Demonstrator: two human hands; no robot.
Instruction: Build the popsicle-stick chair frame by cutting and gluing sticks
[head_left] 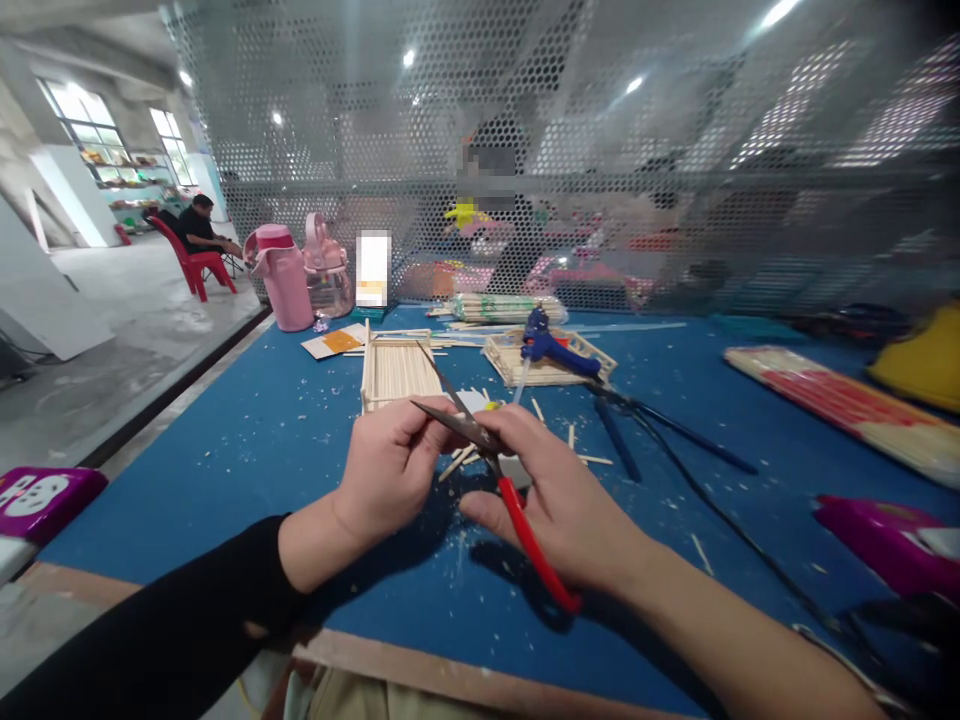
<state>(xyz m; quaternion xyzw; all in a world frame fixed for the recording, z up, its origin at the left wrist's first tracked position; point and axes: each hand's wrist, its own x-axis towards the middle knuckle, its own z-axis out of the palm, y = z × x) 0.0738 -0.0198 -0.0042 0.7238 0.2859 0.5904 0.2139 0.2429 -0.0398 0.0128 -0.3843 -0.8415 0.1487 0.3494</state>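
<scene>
My right hand [555, 490] holds a pair of scissors [525, 535] with red handles; the dark blades stand apart and point to the far left. My left hand [394, 465] is closed in a pinch right beside the blades; what it pinches is too small and hidden to make out. Just beyond it lies a small frame of pale wooden sticks [401, 370]. A second stick frame [510, 365] lies farther right, with a blue hot glue gun [559, 352] resting over it. Loose cut sticks [592, 460] are scattered near my hands.
Blue-handled pliers [694, 440] and a black cord lie to the right. A bagged stick bundle [502, 307] and a red-and-white pack [847, 400] lie farther off. A pink jug [283, 280] and bottle [328, 275] stand before the perforated metal screen [337, 130]. A person sits far left.
</scene>
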